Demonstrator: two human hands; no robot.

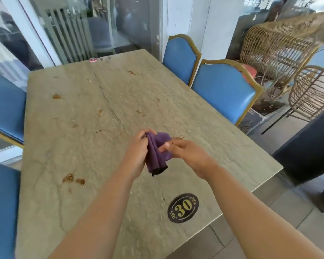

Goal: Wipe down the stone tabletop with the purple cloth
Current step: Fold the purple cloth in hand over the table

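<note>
Both hands, left (pixel 137 152) and right (pixel 187 156), grip the purple cloth (pixel 158 150) above the stained surface (pixel 101 101), toward its near right edge.

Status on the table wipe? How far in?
Barely started. Done: nothing visibly wiped. In hand: both hands, left hand and right hand, hold the purple cloth bunched above the stone tabletop. Left: brown stains near the left edge and smaller spots farther up.

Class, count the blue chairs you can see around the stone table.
4. Two on the table's right: far, near. Two on its left: far, near. Others may sit out of frame.
</note>
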